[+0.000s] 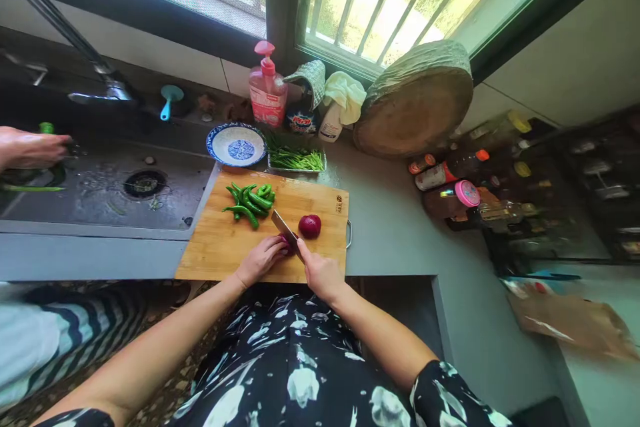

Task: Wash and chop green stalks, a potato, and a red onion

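On the wooden cutting board [300,190], my right hand [323,273] is closed round the handle of a kitchen knife [285,228]. The blade rests at a piece of red onion [287,245], partly hidden by blade and fingers; how deep it cuts I cannot tell. My left hand [263,260] presses that onion down from the left, fingers curled over it. Just right of the knife lies another piece of red onion [310,226], untouched by either hand. A heap of green chili peppers [250,202] sits at the board's upper left.
Behind the board stand a blue-and-white plate [237,145] and a tray of chopped greens [299,159]. A co-worker's hand [35,148] holds something green over the sink [110,213] at left. A round wooden chopping block [415,110] leans by the window; bottles [450,173] stand right.
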### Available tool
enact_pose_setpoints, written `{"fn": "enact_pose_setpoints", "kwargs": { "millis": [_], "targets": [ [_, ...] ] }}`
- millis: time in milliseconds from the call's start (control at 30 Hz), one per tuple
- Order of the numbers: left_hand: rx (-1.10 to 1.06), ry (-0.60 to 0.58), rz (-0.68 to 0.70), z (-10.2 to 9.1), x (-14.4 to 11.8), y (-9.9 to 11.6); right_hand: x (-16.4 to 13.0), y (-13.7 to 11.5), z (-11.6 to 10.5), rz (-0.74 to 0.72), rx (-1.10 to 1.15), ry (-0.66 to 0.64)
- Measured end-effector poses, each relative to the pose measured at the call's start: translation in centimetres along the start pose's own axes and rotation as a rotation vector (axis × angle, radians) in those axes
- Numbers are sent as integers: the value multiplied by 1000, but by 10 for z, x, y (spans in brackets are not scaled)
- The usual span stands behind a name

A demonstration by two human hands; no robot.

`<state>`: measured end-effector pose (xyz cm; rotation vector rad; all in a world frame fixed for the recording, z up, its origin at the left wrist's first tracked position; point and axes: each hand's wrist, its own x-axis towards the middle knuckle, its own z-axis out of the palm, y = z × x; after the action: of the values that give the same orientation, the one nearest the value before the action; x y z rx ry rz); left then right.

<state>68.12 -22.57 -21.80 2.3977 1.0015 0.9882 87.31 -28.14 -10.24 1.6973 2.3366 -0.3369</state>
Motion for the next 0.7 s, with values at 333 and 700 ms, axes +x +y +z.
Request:
{"fn": "enact_pose_setpoints", "kwargs": {
  "millis": [333, 700],
  "targets": [
    [-40, 28, -19, 10, -9, -10, -5, -6, 3, -23, 2, -61],
    [-30, 121, -43, 18, -19, -5, 14, -10, 58, -56, 8, 46]
  ]
}}
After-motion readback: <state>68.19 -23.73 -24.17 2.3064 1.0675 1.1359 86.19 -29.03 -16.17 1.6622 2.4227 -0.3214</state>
